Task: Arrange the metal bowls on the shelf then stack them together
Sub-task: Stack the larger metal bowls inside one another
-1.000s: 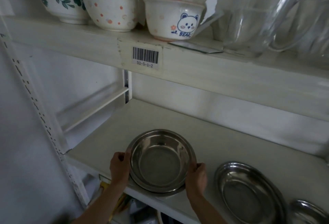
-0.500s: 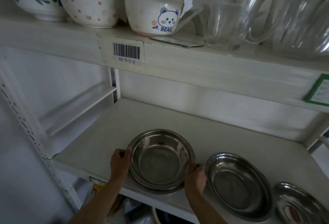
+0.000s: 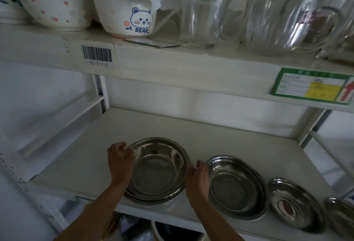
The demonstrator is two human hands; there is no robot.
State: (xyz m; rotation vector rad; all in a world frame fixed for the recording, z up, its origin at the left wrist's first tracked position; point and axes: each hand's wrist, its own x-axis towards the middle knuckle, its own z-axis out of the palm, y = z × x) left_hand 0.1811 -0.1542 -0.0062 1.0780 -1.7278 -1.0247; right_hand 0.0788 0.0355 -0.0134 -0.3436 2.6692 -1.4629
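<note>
The lower shelf (image 3: 145, 125) runs from the left centre to the lower right of the frame. Its back half is bare, and open board lies left of the hands. Along its front edge stand four metal bowls. The large bowl (image 3: 157, 170) sits lower centre, seemingly nested in another. The second bowl (image 3: 236, 185) is just right of it, the third bowl (image 3: 295, 204) further right, and the fourth bowl (image 3: 342, 215) is cut by the frame's right edge. The left hand (image 3: 119, 161) curls loosely at the large bowl's left rim, fingers bent and touching it. The right hand (image 3: 198, 177) lies in the gap between the large and second bowls, its grip narrow, fingertips at the large bowl's right rim. Whether either hand truly clamps the rim cannot be told.
</note>
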